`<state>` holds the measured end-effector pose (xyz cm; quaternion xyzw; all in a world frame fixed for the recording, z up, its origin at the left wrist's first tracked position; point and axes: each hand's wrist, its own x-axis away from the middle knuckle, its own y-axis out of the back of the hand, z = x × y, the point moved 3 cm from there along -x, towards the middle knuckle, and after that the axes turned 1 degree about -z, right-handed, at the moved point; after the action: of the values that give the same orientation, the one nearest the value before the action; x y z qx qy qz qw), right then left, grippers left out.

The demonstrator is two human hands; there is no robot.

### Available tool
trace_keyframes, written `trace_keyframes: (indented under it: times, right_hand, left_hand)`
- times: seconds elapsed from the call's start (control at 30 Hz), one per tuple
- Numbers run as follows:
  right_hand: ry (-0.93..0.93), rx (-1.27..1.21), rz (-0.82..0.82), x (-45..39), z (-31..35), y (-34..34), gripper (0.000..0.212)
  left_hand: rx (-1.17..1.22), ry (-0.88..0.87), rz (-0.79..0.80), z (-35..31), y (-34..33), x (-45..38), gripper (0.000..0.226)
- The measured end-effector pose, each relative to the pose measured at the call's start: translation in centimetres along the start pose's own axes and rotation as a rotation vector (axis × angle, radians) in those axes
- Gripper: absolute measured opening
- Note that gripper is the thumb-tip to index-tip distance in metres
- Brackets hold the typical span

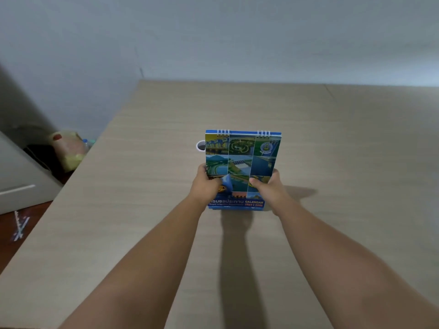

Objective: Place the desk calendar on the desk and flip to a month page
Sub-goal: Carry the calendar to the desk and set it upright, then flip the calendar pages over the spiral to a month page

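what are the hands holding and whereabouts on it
Both hands hold the desk calendar: the left hand grips its lower left edge, the right hand its lower right edge, thumbs on the cover.

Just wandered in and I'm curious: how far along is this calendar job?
Early on. Done: nothing I can confirm. In hand: the left hand and right hand grip the desk calendar by its sides, cover photos still facing up; whether its base touches the wooden desk is unclear. Left: release it standing and flip past the cover to a month page.
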<state>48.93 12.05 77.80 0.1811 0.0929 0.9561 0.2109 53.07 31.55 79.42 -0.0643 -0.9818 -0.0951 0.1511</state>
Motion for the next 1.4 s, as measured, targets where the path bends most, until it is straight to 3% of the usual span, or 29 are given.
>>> trace_keyframes:
  times: [0.13, 0.27, 0.47, 0.63, 0.8, 0.87, 0.97, 1.07, 1.23, 1.4]
  right_hand:
    - [0.089, 0.012, -0.05, 1.7, -1.1, -0.4, 0.061]
    - [0.028, 0.133, 0.0, 3.5, -3.2, -0.9, 0.085]
    - [0.014, 0.126, 0.004, 4.4, -3.6, -0.9, 0.092]
    - [0.046, 0.125, -0.012, 5.8, -4.1, -0.8, 0.089]
    - [0.029, -0.006, -0.083, 6.9, -3.9, 0.1, 0.052]
    - [0.017, -0.034, -0.101, 7.0, -3.6, 0.5, 0.046]
    - [-0.008, -0.102, -0.083, 6.4, -2.6, 0.9, 0.04]
    - [-0.044, -0.147, -0.024, 5.4, -1.2, 1.0, 0.039]
    - [-0.011, -0.188, 0.035, 5.0, -0.4, 0.8, 0.051]
    - [-0.035, -0.218, 0.001, 5.0, -0.7, 0.9, 0.058]
  left_hand:
    - [0.032, -0.092, 0.003, 1.1, -0.6, 2.1, 0.057]
    - [0.01, -0.131, 0.038, 2.7, -1.0, 4.0, 0.071]
    - [-0.047, -0.145, 0.049, 3.8, -0.7, 5.3, 0.076]
    - [-0.105, -0.145, 0.044, 4.1, 0.1, 6.4, 0.084]
    - [-0.046, -0.115, 0.018, 4.4, 1.3, 7.2, 0.065]
    - [-0.073, -0.101, 0.018, 4.2, 1.8, 7.2, 0.059]
    - [-0.135, -0.068, 0.029, 3.5, 2.5, 6.1, 0.067]
    - [-0.106, -0.023, 0.043, 1.9, 2.7, 4.4, 0.074]
    - [-0.001, -0.05, 0.096, -0.2, 2.1, 2.8, 0.042]
    - [0.104, -0.106, 0.112, 0.4, 1.4, 3.2, 0.044]
